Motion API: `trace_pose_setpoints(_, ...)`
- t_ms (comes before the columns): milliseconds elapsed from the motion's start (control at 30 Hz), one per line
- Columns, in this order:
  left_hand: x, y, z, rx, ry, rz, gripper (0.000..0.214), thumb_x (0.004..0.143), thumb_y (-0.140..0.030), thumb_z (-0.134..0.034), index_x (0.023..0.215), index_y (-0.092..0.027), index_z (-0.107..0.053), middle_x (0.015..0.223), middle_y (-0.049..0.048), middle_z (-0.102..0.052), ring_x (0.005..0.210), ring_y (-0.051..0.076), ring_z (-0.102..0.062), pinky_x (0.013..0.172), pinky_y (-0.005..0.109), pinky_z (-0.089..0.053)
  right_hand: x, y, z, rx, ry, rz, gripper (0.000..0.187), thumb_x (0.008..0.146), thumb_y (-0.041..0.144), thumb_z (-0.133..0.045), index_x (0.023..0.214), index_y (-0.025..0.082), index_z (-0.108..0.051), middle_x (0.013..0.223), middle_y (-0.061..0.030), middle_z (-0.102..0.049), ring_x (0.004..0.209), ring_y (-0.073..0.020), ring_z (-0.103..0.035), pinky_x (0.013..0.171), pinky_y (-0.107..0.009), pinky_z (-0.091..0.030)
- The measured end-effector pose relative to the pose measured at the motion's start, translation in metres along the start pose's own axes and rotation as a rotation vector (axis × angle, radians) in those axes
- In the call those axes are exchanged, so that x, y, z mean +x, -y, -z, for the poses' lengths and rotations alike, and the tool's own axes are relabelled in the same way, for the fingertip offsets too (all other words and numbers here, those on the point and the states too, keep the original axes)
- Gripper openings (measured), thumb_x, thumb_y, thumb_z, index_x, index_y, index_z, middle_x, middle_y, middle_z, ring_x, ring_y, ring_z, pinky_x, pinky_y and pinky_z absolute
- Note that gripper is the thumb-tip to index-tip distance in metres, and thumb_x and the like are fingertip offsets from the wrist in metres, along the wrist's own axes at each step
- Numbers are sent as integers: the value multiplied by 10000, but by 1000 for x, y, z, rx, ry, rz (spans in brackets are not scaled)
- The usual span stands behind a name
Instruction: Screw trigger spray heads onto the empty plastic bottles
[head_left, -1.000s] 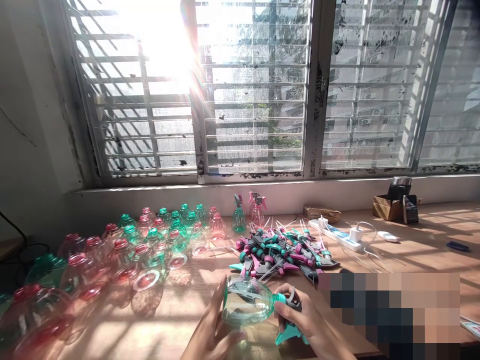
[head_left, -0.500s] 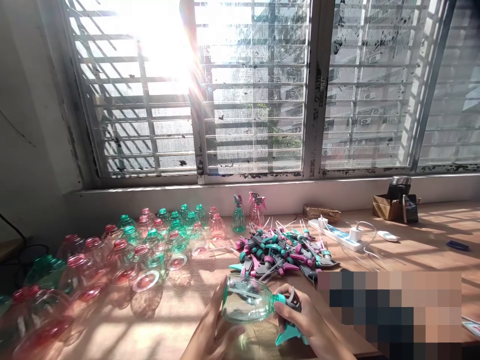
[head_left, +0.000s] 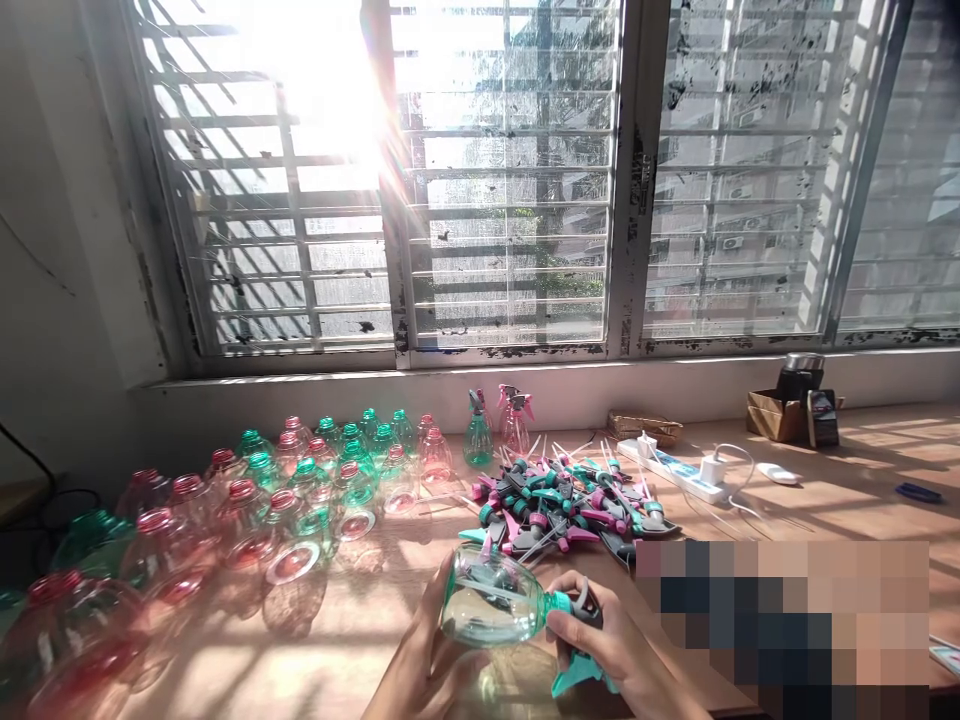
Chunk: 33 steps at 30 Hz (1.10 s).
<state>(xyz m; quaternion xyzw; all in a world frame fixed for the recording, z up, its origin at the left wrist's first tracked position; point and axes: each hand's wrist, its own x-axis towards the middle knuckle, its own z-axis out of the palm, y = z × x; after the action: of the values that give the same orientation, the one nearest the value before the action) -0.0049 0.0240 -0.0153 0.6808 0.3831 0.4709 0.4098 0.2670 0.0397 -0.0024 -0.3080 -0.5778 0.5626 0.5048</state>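
A clear green spray bottle [head_left: 491,600] lies sideways in the air between my hands, its neck toward the right. Around its base curls my left hand [head_left: 435,635], thumb side up. My right hand [head_left: 600,630] grips the grey and teal spray head [head_left: 583,607] at the bottle's neck, fingers closed round the collar. The teal trigger part points down below the right hand. Inside the bottle a pale dip tube shows through the wall. Just beyond the bottle is a heap of loose spray heads [head_left: 559,500] in pink, teal and grey.
Many red and green bottles without heads [head_left: 244,515] stand at left. Assembled spray bottles [head_left: 478,430] stand by the wall. At right are a white power strip [head_left: 675,470], a cardboard box [head_left: 772,415], a wicker basket [head_left: 643,427] and a blue object [head_left: 919,493]. A blurred patch covers the right front.
Hardly anything differs. Both hands keep hold of the spray bottle and its head in nearly the same place, with a very slight shift of the bottle.
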Motion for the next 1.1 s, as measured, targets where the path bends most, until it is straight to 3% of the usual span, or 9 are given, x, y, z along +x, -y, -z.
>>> trace_pose_setpoints(167,0,-5,3,77,10,-12,910,919,-624,-669,1660,-325,-234,1667,86,-441,1530,410,-386,1251,500,-360,2,-5,1,-23,8,4,446,785,545,-864,926,193,-630,713,9,-734,522,-158,-676,498,-240,-490)
trace_pose_setpoints(267,0,-6,1,83,-6,-10,912,908,-632,-678,1655,-326,-254,1701,76,-372,1538,409,-369,1224,483,-410,1,-3,1,-13,4,14,443,800,555,-847,927,191,-630,702,6,-736,509,-160,-674,485,-242,-481)
trace_pose_setpoints(400,1,-4,-1,52,-32,14,920,924,-667,-632,1666,-366,-177,1700,84,-367,1532,402,-383,1217,497,-412,0,1,1,7,6,2,445,801,572,-837,922,195,-632,688,13,-727,506,-169,-675,489,-252,-482)
trace_pose_setpoints(500,0,-4,0,55,-4,-14,959,927,-682,-617,1676,-332,-132,1683,118,-405,1555,404,-337,1244,496,-363,0,0,1,4,6,1,434,804,554,-843,916,191,-634,694,13,-724,520,-160,-667,503,-246,-479)
trace_pose_setpoints(700,0,-20,6,186,23,-73,796,984,-606,-582,1655,-309,-274,1689,75,-411,1568,374,-321,1297,487,-264,1,-6,1,3,10,-24,480,754,567,-877,923,200,-618,669,46,-674,499,-148,-643,486,-247,-490)
trace_pose_setpoints(900,-1,-19,3,187,-32,-61,739,976,-606,-587,1620,-313,-376,1685,64,-420,1580,383,-286,1299,507,-249,-5,12,-3,-30,-16,-29,447,803,585,-831,914,195,-641,626,34,-668,544,-161,-635,516,-250,-471)
trace_pose_setpoints(1100,-4,-3,-1,54,-4,12,892,953,-646,-599,1668,-378,-138,1697,86,-383,1531,372,-397,1219,479,-397,-4,13,-3,3,-20,-29,449,803,588,-828,920,204,-626,682,21,-696,552,-167,-651,540,-267,-496)
